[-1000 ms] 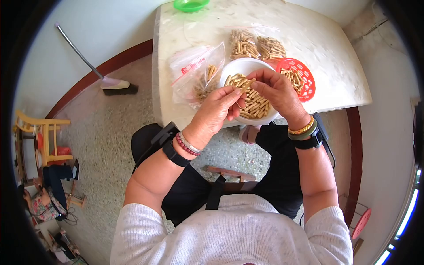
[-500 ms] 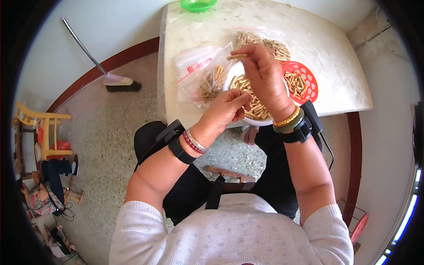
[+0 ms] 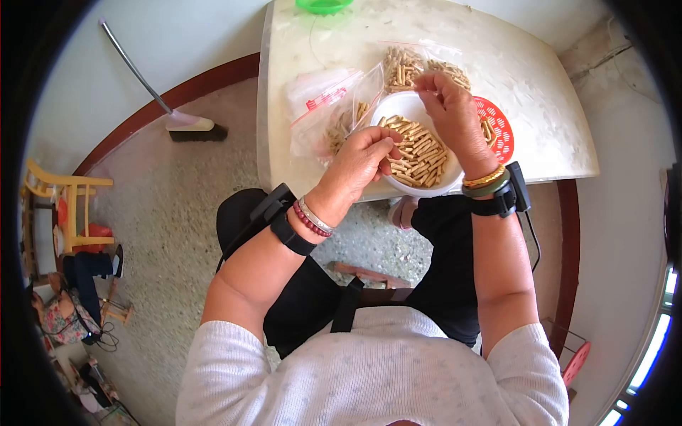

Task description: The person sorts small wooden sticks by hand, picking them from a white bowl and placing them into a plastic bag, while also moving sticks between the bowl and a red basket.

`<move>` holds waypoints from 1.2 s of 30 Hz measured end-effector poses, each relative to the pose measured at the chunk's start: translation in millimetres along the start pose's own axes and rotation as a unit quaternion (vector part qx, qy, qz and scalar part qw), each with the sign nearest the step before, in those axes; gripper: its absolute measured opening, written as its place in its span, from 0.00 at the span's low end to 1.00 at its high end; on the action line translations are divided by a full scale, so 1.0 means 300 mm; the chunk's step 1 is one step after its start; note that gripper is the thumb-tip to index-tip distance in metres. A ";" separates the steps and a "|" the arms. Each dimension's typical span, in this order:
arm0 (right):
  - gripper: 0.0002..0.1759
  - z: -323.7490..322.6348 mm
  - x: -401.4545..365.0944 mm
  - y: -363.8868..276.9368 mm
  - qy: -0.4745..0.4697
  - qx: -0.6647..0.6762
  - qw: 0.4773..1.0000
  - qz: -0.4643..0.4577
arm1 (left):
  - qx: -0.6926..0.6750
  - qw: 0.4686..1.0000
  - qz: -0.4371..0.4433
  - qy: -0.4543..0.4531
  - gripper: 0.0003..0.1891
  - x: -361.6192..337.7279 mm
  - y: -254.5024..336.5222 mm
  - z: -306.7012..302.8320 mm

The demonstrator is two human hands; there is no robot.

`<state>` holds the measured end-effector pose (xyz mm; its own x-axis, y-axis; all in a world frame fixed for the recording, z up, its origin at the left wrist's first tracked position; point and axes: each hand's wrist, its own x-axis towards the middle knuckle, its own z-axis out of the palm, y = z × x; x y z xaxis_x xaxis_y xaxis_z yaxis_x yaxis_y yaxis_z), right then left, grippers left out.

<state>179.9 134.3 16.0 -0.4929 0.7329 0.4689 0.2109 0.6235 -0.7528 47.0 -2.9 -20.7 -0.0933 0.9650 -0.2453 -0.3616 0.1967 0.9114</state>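
A white bowl (image 3: 398, 106) full of short, light-brown dried root-like sticks (image 3: 419, 160) stands at the table's near edge. Over its left rim is my left hand (image 3: 361, 160), thumb and fingers drawn together; whatever lies between them is hidden. My right hand (image 3: 456, 117) hovers above the bowl's right side with fingertips pinched, and no stick shows clearly there. Left of the bowl, a clear zip bag (image 3: 341, 131) holds some sticks. Behind the bowl lie two filled bags, one (image 3: 403, 67) beside the other (image 3: 449, 71). A red perforated basket (image 3: 503, 131) with more sticks is partly behind my right wrist.
Flat plastic bags (image 3: 316, 85) lie at the table's left, and a green dish (image 3: 324, 6) sits at the far edge. A broom (image 3: 192, 128) leans against the wall. A wooden chair (image 3: 71, 202) and a seated person (image 3: 71, 312) are at far left.
My right hand has moved right and slightly down, uncovering more of the bowl. The stick seen at its fingertips no longer shows. My left hand has dipped slightly.
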 end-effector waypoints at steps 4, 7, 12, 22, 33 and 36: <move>0.07 -0.072 -0.067 0.094 -0.175 -0.178 0.968 0.036 | -0.005 1.000 0.012 -0.003 0.11 -0.003 -0.003 -0.001; 0.08 -0.077 -0.124 0.114 -0.224 -0.242 0.943 0.049 | -0.016 1.000 0.019 0.012 0.11 -0.001 0.004 0.006; 0.14 -0.058 -0.139 0.149 -0.215 -0.337 0.914 0.069 | -0.001 1.000 0.014 0.004 0.11 0.009 -0.013 0.011; 0.24 0.003 -0.120 0.168 -0.289 -0.350 0.884 0.111 | 0.000 1.000 -0.011 0.019 0.11 0.029 -0.034 0.013; 0.16 0.015 -0.117 0.149 -0.297 -0.318 0.896 0.082 | -0.015 1.000 -0.007 0.025 0.11 0.036 -0.049 0.005; 0.13 -0.004 -0.127 0.144 -0.302 -0.306 0.898 0.092 | -0.012 1.000 -0.009 0.020 0.11 0.036 -0.045 0.005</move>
<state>208.8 133.7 -33.8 -0.7314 0.6726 -0.1127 0.6689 0.6754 -0.3104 52.3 5.1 -35.1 -0.1241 0.9536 -0.2742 -0.3847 0.2085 0.8992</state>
